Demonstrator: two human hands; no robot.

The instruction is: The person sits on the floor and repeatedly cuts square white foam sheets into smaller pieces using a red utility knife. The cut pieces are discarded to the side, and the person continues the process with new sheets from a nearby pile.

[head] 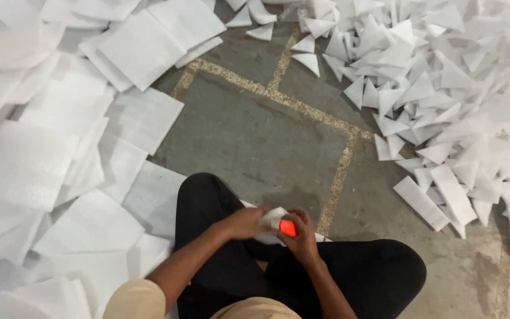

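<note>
Two hands: both are close together over the lap of a person sitting on the floor in black trousers [219, 260].
Head view: it is the only view, and it looks straight down.
Left hand [244, 223]: its fingers are curled shut on a small white foam piece [271, 220].
Right hand [302, 236]: it is closed around the same foam piece and a small bright red-orange thing [288, 228] — I cannot tell what that red thing is.
Where the piece is: it is held up between both hands, just above the knees, not touching the floor.
Done, as I judge it: a big heap of folded foam triangles [420, 77] lies to the right, so a lot looks finished.
Left to do, as I judge it: many flat foam sheets [25, 165] are spread on the left side, reaching from the top of the picture down past the knee — a lot looks unfolded too.
How far: I would say somewhere in the middle, but I cannot count either pile.
Open room: a bare patch of grey floor [255, 136] with pale lines lies in front of the knees, between the two piles.
Edges: the flat sheets touch the left leg, and some long foam strips [423, 204] lie near the right knee.
Tight spots: the right heap is near, but does not touch the leg.
</note>
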